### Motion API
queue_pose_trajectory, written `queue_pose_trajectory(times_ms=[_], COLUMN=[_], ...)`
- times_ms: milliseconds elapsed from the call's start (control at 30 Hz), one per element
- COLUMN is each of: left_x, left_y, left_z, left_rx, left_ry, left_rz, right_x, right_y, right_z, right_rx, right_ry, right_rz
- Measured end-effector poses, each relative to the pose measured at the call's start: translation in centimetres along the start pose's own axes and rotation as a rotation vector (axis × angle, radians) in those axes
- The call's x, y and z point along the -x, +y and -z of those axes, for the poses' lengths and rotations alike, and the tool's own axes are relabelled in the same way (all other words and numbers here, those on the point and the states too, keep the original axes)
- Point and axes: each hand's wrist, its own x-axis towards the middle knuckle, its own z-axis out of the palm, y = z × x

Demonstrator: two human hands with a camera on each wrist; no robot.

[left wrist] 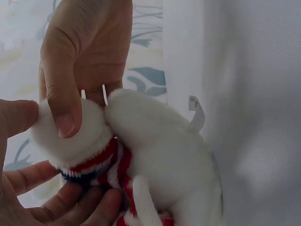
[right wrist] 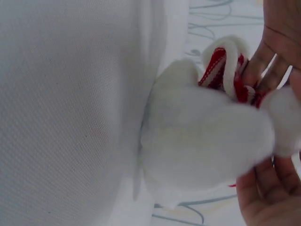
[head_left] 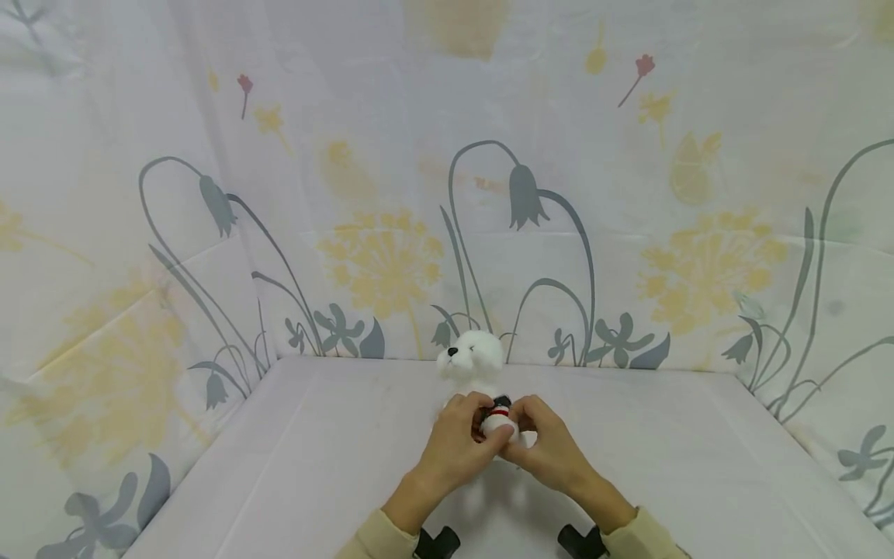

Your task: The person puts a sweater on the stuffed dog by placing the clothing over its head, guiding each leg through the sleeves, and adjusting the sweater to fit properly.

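A white plush dog (head_left: 471, 357) with a black nose sits on the table, its large rounded body (left wrist: 164, 141) right beside both hands. In front of it, my hands hold a smaller rounded white plush piece (left wrist: 56, 134) wrapped in striped knit (left wrist: 117, 165) of red, white and navy. My left hand (head_left: 454, 442) grips it, thumb on the white end and fingers curled beneath. From the other side, my right hand (head_left: 552, 450) pinches the same piece, its thumb pressed on the white plush. More red-and-white knit (right wrist: 228, 70) shows in the right wrist view. Whether the piece belongs to the dog I cannot tell.
A white cloth covers the table (head_left: 314, 458). Behind it and along the sides hangs a pale curtain (head_left: 391, 155) printed with grey and yellow flowers. A small white tag (left wrist: 196, 113) sticks out from the dog toward the table.
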Motion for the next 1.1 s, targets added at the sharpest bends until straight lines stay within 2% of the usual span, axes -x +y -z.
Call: queue_pose_trajectory(times_ms=[100,167,267,400,567,800,933,1100], left_x=[0.0,0.0,-0.2,-0.5,-0.7,-0.8,-0.7,-0.6], left_y=[-0.2,-0.4,-0.9,-1.6,-2.0,-2.2,-2.1,-2.0], left_z=[0.3,0.6,0.9,1.1,1.3,1.2,0.9,0.5], left_rx=[-0.064,-0.104,-0.16,-0.162,-0.129,-0.148,-0.176,-0.22], left_ry=[-0.013,-0.002,0.037,0.075,0.086,0.074,0.096,0.119], left_rz=[0.017,0.008,-0.02,-0.013,0.001,-0.092,-0.152,-0.241], right_x=[0.0,0.0,-0.1,-0.2,-0.4,-0.7,-0.7,-0.7], right_y=[-0.1,-0.1,0.1,0.8,1.7,1.8,1.8,1.8], right_z=[-0.1,-0.1,-0.1,-0.2,-0.1,0.0,-0.2,-0.2], right_rx=[-0.053,-0.08,-0.032,0.077,0.141,0.214,0.216,0.295], right_ry=[-0.081,-0.103,-0.041,0.084,0.12,0.129,0.157,0.18], right_rz=[0.023,0.014,-0.03,-0.089,-0.002,0.178,0.199,0.192])
